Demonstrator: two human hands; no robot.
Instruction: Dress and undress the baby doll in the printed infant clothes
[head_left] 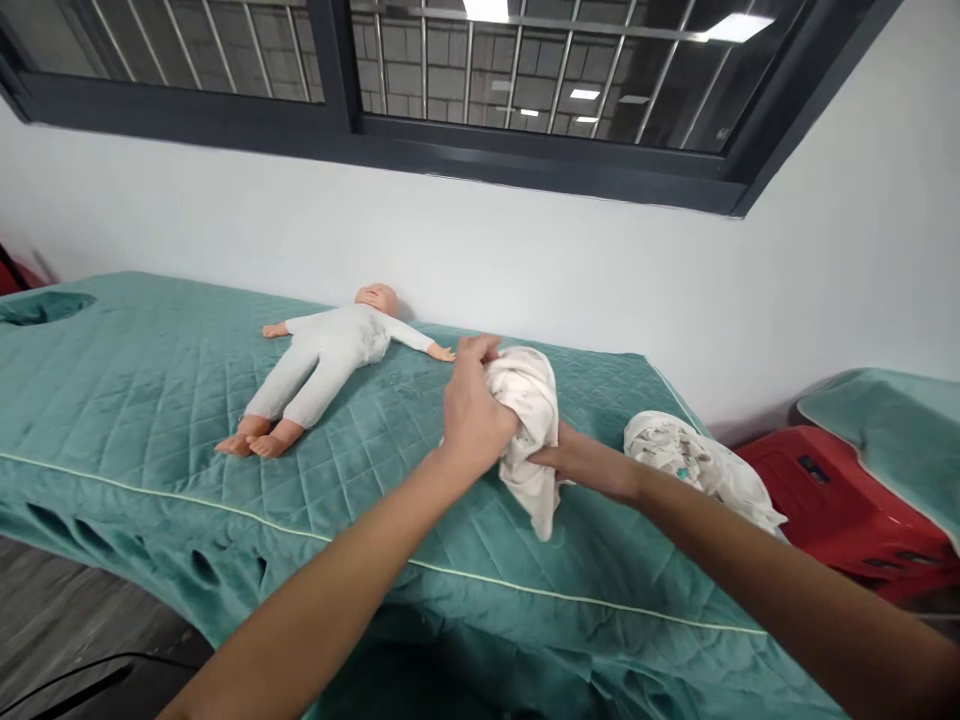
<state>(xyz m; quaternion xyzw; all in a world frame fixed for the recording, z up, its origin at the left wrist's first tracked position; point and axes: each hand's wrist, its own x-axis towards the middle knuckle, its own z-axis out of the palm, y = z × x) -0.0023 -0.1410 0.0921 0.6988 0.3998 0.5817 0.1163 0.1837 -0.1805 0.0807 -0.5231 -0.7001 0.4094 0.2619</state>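
"While both hands are raised over the bed [172, 370], where is the white cloth [529, 385], and how is it held?"

"Between them, bunched. The left hand [478, 412] is curled around its upper left side; the right hand [576, 458] pinches it lower down, thumb in view, other fingers mostly hidden. A loose corner hangs below; whether it touches the bed cannot be told."

"What could go wrong?"

"Because the folds are loose, the cloth might slip or unroll should either grip slacken. A wide sweep of the left hand could also knock the doll [341, 335], which lies on its back with one arm outstretched near that hand."

"And on the other side?"

"A crumpled bundle [675, 450] rests by the bed's end, near the right forearm and beside a red chair [810, 480]. An outward elbow could push it off."
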